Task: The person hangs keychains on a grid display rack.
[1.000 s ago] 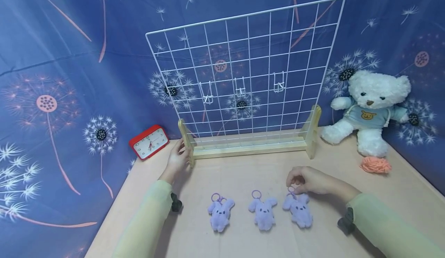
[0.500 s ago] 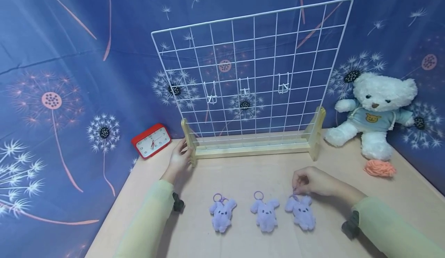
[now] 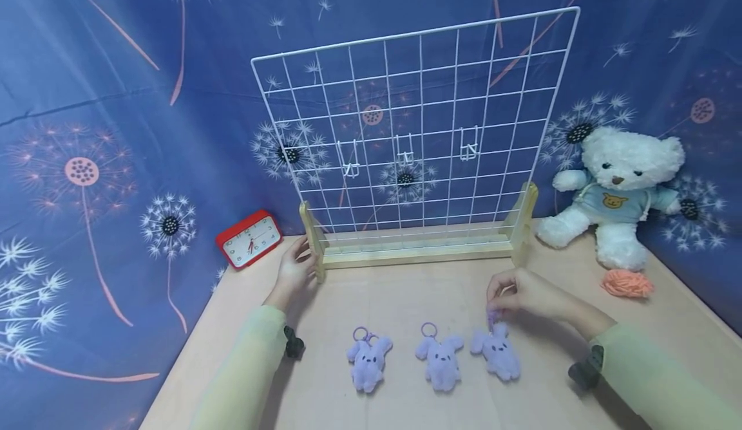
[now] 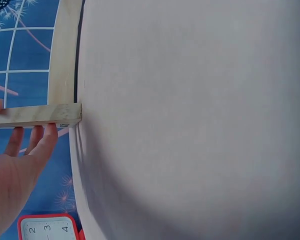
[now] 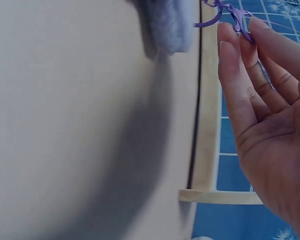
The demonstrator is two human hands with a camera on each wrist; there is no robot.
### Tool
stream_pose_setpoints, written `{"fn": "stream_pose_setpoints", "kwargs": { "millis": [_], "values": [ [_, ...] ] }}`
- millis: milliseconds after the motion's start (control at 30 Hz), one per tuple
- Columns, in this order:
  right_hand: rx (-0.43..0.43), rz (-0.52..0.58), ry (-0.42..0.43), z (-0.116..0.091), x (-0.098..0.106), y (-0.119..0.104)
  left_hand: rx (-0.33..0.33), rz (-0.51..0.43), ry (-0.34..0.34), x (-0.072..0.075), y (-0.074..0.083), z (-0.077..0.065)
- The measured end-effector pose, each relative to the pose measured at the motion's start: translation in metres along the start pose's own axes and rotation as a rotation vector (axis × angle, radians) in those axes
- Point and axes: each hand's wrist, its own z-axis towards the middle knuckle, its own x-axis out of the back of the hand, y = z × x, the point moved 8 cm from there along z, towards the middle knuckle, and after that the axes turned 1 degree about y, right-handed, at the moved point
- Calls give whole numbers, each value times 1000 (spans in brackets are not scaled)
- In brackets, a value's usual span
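Note:
My right hand pinches the purple ring and clasp of a lilac plush bunny keychain between thumb and fingertips. The bunny hangs at a tilt below the fingers, low over the table, a shadow under it in the right wrist view. Two matching keychains, the left one and the middle one, lie face up with their rings toward the rack. My left hand holds the rack's left wooden leg, thumb on one side and fingers on the other.
The white wire grid stands in a wooden base. It carries a left hook, a middle hook and a right hook. A red clock, a white teddy bear and orange yarn stand around it.
My right hand has taken hold of the right keychain's ring and raised it, pulling its top end up. My left hand stays on the rack's leg. The head view shifts slightly.

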Motion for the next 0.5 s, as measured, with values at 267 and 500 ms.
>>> {"fn": "stream_pose_setpoints", "kwargs": {
  "millis": [267,500],
  "values": [
    [84,-43,45,9,17,-27,41,-32,-39,-3,19,-12],
    [107,-128,150,17,32,-51,12,-21,-20,0,-2,1]
  ]
}}
